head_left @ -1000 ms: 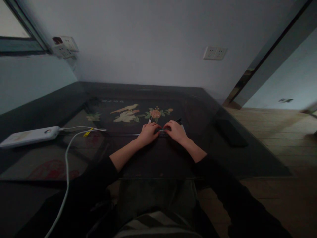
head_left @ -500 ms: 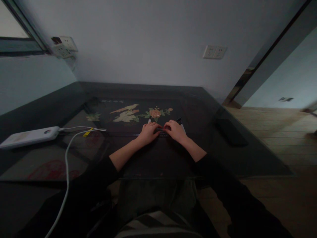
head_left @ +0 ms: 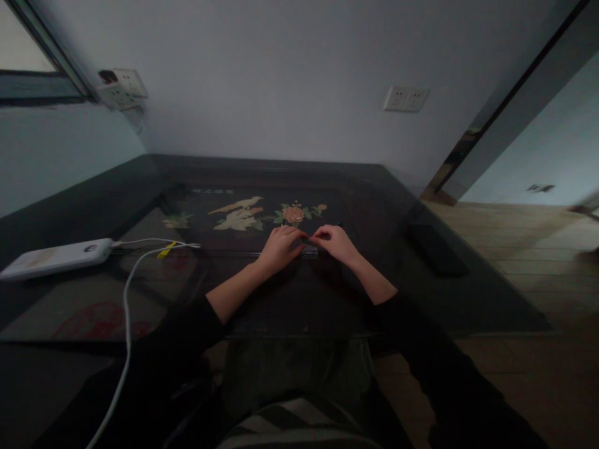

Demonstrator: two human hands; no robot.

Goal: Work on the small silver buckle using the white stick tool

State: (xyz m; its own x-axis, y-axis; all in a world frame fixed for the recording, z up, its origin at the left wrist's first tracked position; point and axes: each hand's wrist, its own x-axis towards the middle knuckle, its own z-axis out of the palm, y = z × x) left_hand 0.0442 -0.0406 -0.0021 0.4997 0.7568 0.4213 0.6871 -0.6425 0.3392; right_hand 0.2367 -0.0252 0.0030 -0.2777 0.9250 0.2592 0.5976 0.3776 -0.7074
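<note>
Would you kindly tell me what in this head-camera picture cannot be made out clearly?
- The small object between the left hand and the right hand: too small and dim to identify, and partly covered by the fingers.
- The dark flat item near the table's right edge: too dim to identify.
- The white cable from the power bank: its near end is cut off by the bottom edge.

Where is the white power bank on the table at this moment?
In the head view, the white power bank lies at the far left edge of the dark table, left of both hands, with white cables leading from its right end.
</note>
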